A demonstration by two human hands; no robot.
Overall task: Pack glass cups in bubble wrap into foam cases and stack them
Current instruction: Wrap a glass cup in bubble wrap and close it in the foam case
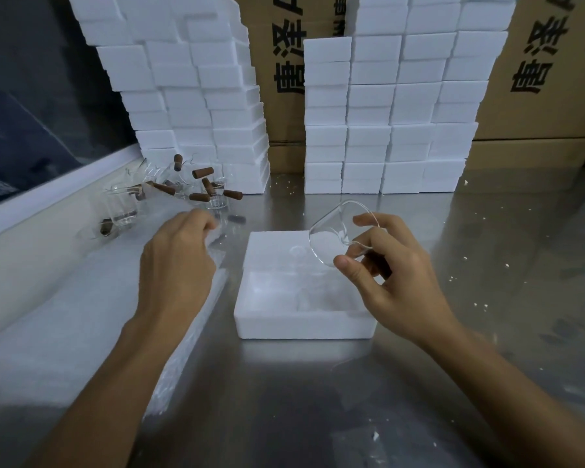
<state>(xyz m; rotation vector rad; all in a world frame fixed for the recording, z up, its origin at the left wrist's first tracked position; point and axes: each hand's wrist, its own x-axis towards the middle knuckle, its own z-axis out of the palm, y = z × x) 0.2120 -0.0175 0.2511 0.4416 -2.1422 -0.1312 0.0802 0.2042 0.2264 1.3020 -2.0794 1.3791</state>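
An open white foam case [304, 324] lies on the steel table in front of me, and a wrapped item seems to lie inside it. My right hand [389, 275] holds a clear glass cup [338, 233] tilted above the case's far right corner, thumb and fingers curled round it. My left hand [178, 255] rests with curled fingers on a pile of bubble wrap sheets [81, 319] at the left and pinches the top sheet's far edge.
Several glass cups with brown wooden handles [169, 192] stand at the back left. Stacks of white foam cases [385, 113] and a leaning foam stack [190, 82] line the back, with cardboard boxes [547, 79] behind. Foam crumbs dot the table [487, 298].
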